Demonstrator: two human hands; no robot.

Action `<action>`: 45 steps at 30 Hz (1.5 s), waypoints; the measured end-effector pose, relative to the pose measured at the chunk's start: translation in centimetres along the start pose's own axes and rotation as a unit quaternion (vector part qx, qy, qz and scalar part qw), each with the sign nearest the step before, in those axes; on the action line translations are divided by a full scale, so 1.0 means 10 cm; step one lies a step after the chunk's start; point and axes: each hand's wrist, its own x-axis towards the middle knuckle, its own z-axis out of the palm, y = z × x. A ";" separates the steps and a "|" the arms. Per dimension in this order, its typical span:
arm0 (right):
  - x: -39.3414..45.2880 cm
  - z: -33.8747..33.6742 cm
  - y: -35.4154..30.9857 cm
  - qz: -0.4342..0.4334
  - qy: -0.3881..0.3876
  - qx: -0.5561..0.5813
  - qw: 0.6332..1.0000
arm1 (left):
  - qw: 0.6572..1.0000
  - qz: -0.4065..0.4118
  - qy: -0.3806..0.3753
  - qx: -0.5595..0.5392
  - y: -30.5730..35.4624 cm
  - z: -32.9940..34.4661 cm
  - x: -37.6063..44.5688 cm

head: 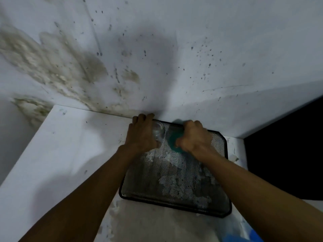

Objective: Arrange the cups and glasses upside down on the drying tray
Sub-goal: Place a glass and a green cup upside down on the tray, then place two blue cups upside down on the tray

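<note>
Clear glass (158,131): at the far left corner of the tray, close to the wall, wrapped by the left hand; blur hides which way up it is.
Teal cup (173,143): just right of the glass, over the tray's far end, gripped by the right hand; its round rim faces the camera.
Drying tray (174,203): black mesh with a dark rim, lying on the white counter, its far edge against the wall.
Left hand (142,133): closed around the glass, knuckles up, forearm stretched forward.
Right hand (194,137): fingers curled over the cup from above, forearm reaching in from lower right.
Counter (70,145): white, scuffed.
Wall (157,58): white, speckled, with a brownish stain at left.
</note>
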 end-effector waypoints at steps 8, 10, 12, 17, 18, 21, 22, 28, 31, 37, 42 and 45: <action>0.02 0.29 0.01 -0.062 0.090 0.086 0.990 | 0.984 -0.025 0.075 -0.157 -0.10 0.14 -0.15; 0.01 0.36 0.05 -0.065 0.101 0.130 0.984 | 0.982 -0.017 0.077 -0.170 -0.10 0.14 -0.13; 0.01 0.41 0.06 -0.073 0.116 0.170 0.976 | 0.982 -0.009 0.073 -0.175 -0.10 0.14 -0.10; 0.06 0.46 0.03 -0.079 0.134 0.203 0.967 | 0.983 0.001 0.056 -0.172 -0.12 0.12 -0.05; 0.07 0.47 0.04 -0.080 0.135 0.202 0.967 | 0.983 0.003 0.055 -0.173 -0.12 0.11 -0.05; 0.07 0.50 0.07 -0.086 0.133 0.197 0.968 | 0.986 0.005 0.052 -0.161 -0.10 0.10 -0.05; 0.06 0.50 0.08 -0.088 0.131 0.193 0.968 | 0.987 0.001 0.048 -0.155 -0.11 0.10 -0.04; -0.08 0.43 0.21 -0.072 0.122 0.170 0.975 | 0.994 -0.029 0.024 -0.105 -0.05 0.11 -0.13; -0.24 0.32 0.32 -0.062 0.112 0.176 0.976 | 0.992 -0.036 0.051 -0.105 0.07 0.11 -0.32; -0.84 0.07 0.64 -0.071 0.105 0.204 0.971 | 0.970 0.016 0.192 -0.146 0.40 0.13 -0.90; -1.48 -0.07 1.02 -0.089 0.106 0.225 0.964 | 0.962 0.070 0.188 -0.187 0.88 0.19 -1.46; -1.81 -0.13 1.29 -0.093 0.114 0.249 0.957 | 0.978 0.084 0.054 -0.183 1.22 0.23 -1.72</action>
